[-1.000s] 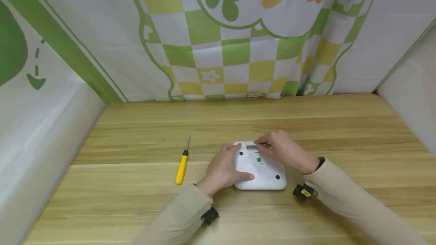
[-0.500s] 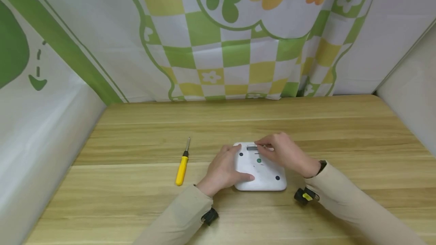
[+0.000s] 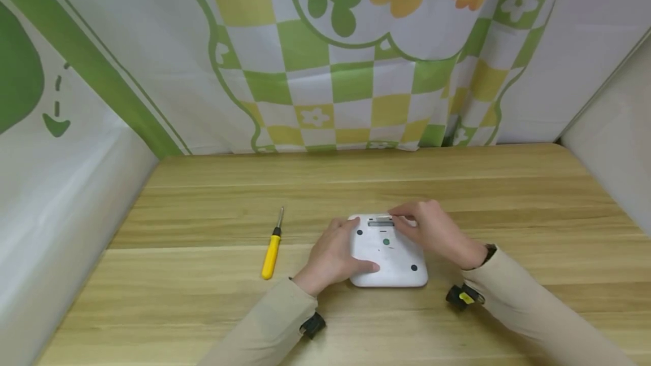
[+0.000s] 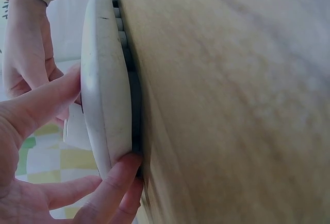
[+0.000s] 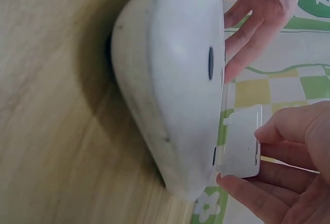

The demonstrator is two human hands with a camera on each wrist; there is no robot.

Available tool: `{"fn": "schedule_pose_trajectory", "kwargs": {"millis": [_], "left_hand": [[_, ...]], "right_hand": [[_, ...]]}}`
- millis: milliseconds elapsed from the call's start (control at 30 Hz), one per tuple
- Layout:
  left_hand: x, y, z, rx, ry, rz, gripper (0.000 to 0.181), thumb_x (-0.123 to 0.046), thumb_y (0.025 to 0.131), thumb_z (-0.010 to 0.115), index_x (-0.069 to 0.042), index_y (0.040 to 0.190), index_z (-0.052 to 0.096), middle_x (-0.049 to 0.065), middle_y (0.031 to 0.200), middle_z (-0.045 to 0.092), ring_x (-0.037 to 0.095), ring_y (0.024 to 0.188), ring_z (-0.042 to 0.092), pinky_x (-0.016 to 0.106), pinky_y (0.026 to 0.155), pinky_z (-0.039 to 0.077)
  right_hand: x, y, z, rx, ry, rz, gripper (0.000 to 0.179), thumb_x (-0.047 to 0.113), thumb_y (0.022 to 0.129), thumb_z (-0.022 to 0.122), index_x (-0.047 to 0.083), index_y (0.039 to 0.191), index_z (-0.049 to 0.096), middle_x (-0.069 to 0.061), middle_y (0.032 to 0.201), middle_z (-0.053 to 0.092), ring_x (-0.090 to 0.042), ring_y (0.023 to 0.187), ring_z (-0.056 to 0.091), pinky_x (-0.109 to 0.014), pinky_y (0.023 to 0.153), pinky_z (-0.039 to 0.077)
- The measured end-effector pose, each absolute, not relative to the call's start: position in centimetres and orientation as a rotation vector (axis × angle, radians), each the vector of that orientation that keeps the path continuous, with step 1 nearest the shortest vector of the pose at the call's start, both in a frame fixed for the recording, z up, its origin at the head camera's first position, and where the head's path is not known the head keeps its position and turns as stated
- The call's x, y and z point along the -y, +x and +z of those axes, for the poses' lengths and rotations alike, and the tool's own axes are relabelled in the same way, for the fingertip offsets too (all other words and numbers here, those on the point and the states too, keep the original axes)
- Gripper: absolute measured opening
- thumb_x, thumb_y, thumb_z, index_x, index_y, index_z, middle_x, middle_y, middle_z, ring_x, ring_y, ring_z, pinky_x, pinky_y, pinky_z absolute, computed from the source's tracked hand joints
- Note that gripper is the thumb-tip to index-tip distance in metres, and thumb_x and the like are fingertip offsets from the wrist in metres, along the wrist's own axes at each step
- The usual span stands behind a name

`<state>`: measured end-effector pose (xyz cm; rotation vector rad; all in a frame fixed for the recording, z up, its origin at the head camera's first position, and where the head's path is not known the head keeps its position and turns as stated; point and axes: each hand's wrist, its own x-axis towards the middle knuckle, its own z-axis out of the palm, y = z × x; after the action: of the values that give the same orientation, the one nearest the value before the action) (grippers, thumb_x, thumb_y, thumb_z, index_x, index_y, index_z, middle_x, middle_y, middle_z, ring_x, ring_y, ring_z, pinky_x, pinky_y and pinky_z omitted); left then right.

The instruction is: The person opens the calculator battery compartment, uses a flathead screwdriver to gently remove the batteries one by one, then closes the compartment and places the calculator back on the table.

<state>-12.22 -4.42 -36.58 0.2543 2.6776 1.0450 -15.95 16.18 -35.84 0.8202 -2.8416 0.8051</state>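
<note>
A white calculator (image 3: 391, 256) lies face down on the wooden table, its dark and grey keys (image 4: 121, 26) showing along the underside in the left wrist view. My left hand (image 3: 333, 253) grips its left side, thumb on the back and fingers round the edge. Near the far edge, the slot of the battery compartment (image 3: 381, 223) is uncovered. Between thumb and fingers, my right hand (image 3: 434, 230) pinches a thin white battery cover (image 5: 242, 141) with small tabs. The cover stands up on edge above the compartment end of the calculator.
A screwdriver with a yellow handle (image 3: 271, 256) lies to the left of the left hand, tip pointing away. Behind the wooden table (image 3: 203, 202) hangs a green and yellow checked curtain (image 3: 351, 83). White cloth walls rise at both sides.
My right hand has shifted slightly right with the battery cover, and more of the compartment slot shows. The left hand and calculator stay in place.
</note>
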Motion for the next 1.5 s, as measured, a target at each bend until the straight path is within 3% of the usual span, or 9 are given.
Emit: {"fn": "schedule_pose_trajectory", "kwargs": {"millis": [1267,1500], "left_hand": [[4.4,-12.2,-36.7,-2.68,0.247,1.066,0.091,-0.029,0.068,0.087,-0.004,0.143,0.043,0.02,0.138,0.046,0.033,0.116,0.05,0.046,0.1,0.042],[4.3,-12.1,-36.5,-2.681,0.251,1.066,0.091,-0.029,0.067,0.087,-0.004,0.143,0.043,0.019,0.139,0.045,0.033,0.118,0.05,0.046,0.101,0.041]], "right_hand": [[-23.0,-15.8,-35.7,2.848,0.648,0.768,0.019,0.003,0.087,0.064,-0.005,0.102,0.072,-0.022,0.1,0.071,-0.035,0.093,0.068,-0.046,0.078,0.055],[-24.0,-15.5,-36.0,2.907,0.58,0.721,0.018,0.003,0.088,0.064,-0.004,0.102,0.072,-0.022,0.099,0.071,-0.031,0.089,0.069,-0.042,0.072,0.056]]}}
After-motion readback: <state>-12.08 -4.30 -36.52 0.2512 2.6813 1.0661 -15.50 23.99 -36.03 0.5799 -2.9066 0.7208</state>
